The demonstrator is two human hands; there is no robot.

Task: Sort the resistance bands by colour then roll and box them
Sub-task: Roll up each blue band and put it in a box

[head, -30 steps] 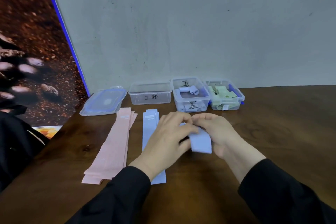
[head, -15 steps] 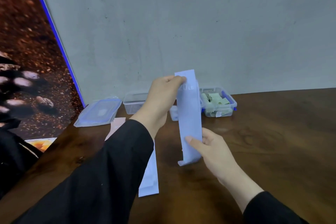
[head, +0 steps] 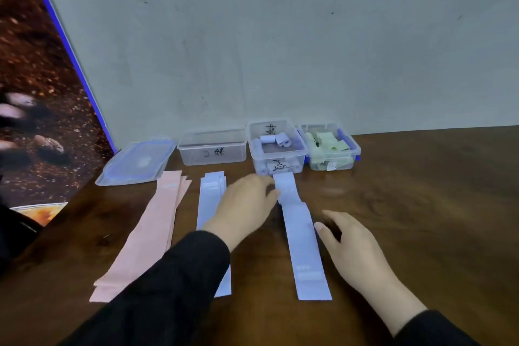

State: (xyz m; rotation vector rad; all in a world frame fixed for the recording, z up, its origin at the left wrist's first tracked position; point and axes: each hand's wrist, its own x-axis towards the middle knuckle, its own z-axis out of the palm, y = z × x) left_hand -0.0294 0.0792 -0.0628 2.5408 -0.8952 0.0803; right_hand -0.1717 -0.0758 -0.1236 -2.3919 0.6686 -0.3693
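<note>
A long light-blue band lies stretched flat on the wooden table, its far end in front of the box of blue rolls. My left hand pinches the band's left edge near that far end, where the band bulges up a little. My right hand lies open beside the band's middle, its thumb tip at the right edge. A stack of flat blue bands and a stack of pink bands lie to the left, partly under my left sleeve.
Three clear boxes stand along the wall: an empty one, the one with blue rolls, and one with green rolls. A loose lid lies at the far left. A poster leans on the left.
The blue band was folded between both hands, then held up unfolded; now it lies flat on the table. My right hand has let go of its lower part.
</note>
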